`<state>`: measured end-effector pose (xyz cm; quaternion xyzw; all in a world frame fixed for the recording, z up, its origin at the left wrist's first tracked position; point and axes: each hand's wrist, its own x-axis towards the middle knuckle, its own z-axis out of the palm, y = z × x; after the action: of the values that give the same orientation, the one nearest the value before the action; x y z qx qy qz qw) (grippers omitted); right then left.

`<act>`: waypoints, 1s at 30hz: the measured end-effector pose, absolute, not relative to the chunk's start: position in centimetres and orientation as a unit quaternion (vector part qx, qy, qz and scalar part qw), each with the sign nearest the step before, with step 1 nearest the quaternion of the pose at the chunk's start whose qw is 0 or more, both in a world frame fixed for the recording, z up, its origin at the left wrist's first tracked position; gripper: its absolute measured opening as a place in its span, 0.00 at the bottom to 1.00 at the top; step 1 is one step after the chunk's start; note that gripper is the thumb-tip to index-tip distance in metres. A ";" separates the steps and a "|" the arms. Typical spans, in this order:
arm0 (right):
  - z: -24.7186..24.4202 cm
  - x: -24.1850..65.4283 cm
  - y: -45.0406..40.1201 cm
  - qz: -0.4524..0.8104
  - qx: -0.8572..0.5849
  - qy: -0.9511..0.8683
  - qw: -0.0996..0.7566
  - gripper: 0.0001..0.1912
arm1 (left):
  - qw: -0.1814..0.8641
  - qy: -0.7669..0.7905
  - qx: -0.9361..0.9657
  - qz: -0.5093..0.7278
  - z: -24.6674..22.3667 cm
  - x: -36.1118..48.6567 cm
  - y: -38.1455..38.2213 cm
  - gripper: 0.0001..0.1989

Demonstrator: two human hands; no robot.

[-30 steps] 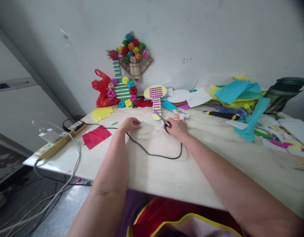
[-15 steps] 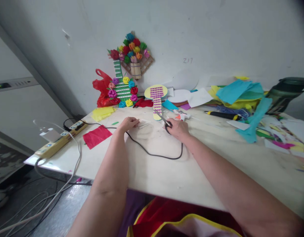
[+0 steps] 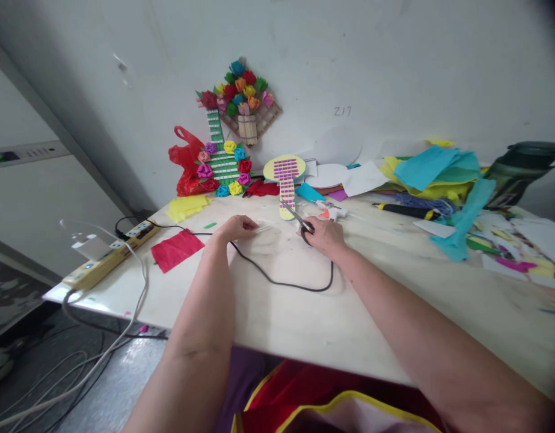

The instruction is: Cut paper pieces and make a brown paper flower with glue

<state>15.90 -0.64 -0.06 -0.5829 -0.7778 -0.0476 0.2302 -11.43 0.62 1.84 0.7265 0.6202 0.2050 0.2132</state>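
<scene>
Scissors, black-handled: held by the handles in the right hand, at table centre, blades pointed far left; contact with the yellow panel behind cannot be told.
White strips, thin: pinched narrowly at the left hand's fingertips, low over the table.
Panel, yellow, purple-striped: placed far, between and beyond the hands.
Glue gun, white and orange: laid just beyond the right hand.
Guitar-shaped panel, green, edged with paper roses: stood far left.
Crepe paper piece, red: laid left, beside the power strip.
Inscription, handwritten on the wall: read as "217" or "Z17".
Appliance display, far left: green-lit, characters too small to be read.
</scene>
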 end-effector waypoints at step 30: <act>0.2 16.3 -0.4 -0.032 -0.606 -0.736 0.301 0.18 | 0.142 0.618 0.751 0.183 2.2 -10.9 0.5 0.16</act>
<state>16.30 -0.36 0.21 -0.6055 -0.7361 -0.0324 0.3007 -10.92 0.50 2.17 0.7508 0.6185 0.1834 0.1419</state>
